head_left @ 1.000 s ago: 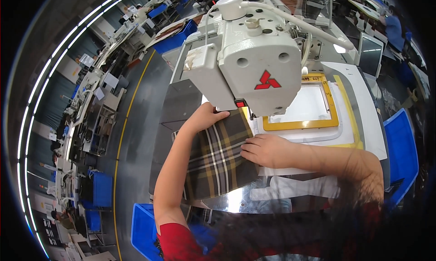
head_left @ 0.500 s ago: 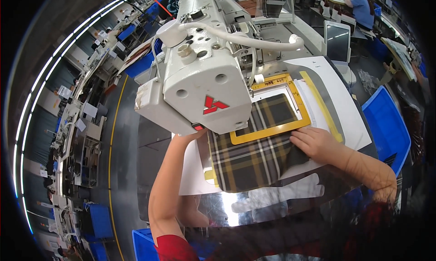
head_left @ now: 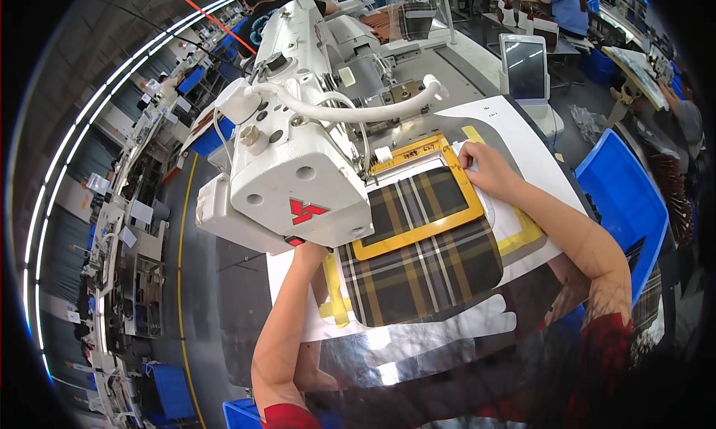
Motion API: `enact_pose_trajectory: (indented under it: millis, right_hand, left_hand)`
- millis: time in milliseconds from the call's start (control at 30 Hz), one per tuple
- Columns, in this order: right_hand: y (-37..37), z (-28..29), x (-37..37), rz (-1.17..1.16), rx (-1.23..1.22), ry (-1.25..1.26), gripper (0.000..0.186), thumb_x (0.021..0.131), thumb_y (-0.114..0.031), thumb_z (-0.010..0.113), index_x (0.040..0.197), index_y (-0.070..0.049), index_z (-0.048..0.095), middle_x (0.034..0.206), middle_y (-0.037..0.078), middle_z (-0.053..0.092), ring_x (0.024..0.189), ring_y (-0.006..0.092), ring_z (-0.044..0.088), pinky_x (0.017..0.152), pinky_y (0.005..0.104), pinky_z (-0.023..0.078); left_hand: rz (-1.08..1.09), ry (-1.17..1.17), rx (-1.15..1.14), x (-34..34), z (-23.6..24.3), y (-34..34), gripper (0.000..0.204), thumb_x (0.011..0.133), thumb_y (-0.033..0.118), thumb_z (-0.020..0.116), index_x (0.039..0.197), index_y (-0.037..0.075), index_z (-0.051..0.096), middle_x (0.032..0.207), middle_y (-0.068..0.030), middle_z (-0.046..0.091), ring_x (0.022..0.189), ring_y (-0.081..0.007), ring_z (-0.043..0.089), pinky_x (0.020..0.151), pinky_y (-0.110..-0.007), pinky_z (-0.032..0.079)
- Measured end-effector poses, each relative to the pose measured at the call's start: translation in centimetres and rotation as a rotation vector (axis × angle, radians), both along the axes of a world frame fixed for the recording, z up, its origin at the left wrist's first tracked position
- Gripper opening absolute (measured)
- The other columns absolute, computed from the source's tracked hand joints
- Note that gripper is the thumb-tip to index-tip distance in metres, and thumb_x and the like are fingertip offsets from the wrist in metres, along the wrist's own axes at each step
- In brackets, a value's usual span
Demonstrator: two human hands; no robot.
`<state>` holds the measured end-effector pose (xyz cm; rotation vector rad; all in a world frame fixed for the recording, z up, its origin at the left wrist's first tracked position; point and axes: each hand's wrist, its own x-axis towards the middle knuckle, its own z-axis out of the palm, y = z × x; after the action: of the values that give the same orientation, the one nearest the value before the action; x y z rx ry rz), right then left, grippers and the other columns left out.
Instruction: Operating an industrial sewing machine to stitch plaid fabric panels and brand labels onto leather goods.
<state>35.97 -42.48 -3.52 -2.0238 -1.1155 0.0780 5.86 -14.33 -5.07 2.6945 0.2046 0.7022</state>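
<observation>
While your right hand point(head_left: 490, 172) bends over the right bar of the yellow frame point(head_left: 421, 233), at the frame's two o'clock, its fingers are drawn in narrow against the edge; whether they pinch the bar you cannot tell from here. Your left hand point(head_left: 315, 256) is at eight o'clock from the frame, mostly hidden beneath the white machine head point(head_left: 300, 177), so the spread of its fingers cannot be told.

The plaid fabric point(head_left: 426, 276) lies under the frame, showing through its opening and spreading past the near bar toward six o'clock. Beneath it you have a white sheet point(head_left: 514, 130) with strips of yellow tape point(head_left: 520, 239), on a glossy dark counter point(head_left: 440, 358).

At three o'clock, beyond your right forearm, a blue bin point(head_left: 617, 186) stands tilted in view; something dark shows near its closer end, too unclear to name. At seven o'clock, by your left elbow, only part of a second blue bin point(head_left: 242, 415) shows, and its contents are out of sight. Farther off, at eight o'clock, a blue crate point(head_left: 171, 393) sits beyond the yellow floor line point(head_left: 184, 309); what it holds is too small to tell.
</observation>
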Motion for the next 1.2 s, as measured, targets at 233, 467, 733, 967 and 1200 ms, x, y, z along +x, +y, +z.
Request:
enact_pose_trajectory:
  millis: [233,467,733,967,1200]
  right_hand:
    - [4.6,-2.0,4.4,-0.087,0.188,0.012,0.010,0.077,-0.006,0.064,0.082,-0.001,0.058,0.073,0.010,0.060,0.069,0.0228,0.057,0.065,0.0321,0.046]
    - [5.1,-1.8,5.1,-0.137,0.200,0.093,0.012,0.082,-0.008,0.064,0.090,-0.001,0.059,0.080,0.008,0.061,0.075,0.0161,0.058,0.069,0.0286,0.047]
    - [-6.2,-0.7,-5.1,0.169,0.218,-0.242,0.016,0.083,-0.013,0.067,0.094,-0.004,0.059,0.097,0.010,0.065,0.089,0.0261,0.062,0.079,0.0387,0.047]
    - [-7.3,1.4,-11.2,0.378,-0.222,-0.410,0.047,0.085,-0.032,0.067,0.117,0.000,0.056,0.129,0.018,0.057,0.123,0.0330,0.052,0.103,0.0438,0.041]
    - [-7.4,1.0,-11.1,0.375,-0.192,-0.464,0.047,0.087,-0.035,0.065,0.115,0.001,0.058,0.126,0.018,0.059,0.120,0.0330,0.055,0.102,0.0446,0.043]
  left_hand:
    - [0.079,-0.018,-0.003,4.6,0.2,2.0,0.029,0.086,0.016,0.065,0.111,0.001,0.063,0.105,-0.0186,0.066,0.100,-0.0337,0.062,0.085,-0.039,0.049]
    - [0.160,0.020,-0.041,4.4,-0.5,2.5,0.028,0.086,0.015,0.064,0.110,0.001,0.062,0.105,-0.0187,0.066,0.100,-0.0336,0.062,0.085,-0.040,0.049]
    - [0.160,0.110,-0.321,-1.4,1.2,-4.2,0.030,0.085,0.012,0.063,0.112,0.002,0.061,0.114,-0.0176,0.063,0.104,-0.0329,0.061,0.087,-0.041,0.048]
    - [-0.225,0.248,0.133,-1.7,3.8,-11.2,0.055,0.082,0.031,0.070,0.126,0.001,0.053,0.130,-0.0155,0.054,0.120,-0.0332,0.052,0.102,-0.044,0.042]
    - [-0.261,0.266,0.111,-1.9,3.5,-10.7,0.056,0.082,0.034,0.071,0.126,0.004,0.053,0.134,-0.0132,0.053,0.121,-0.0317,0.051,0.101,-0.043,0.041]
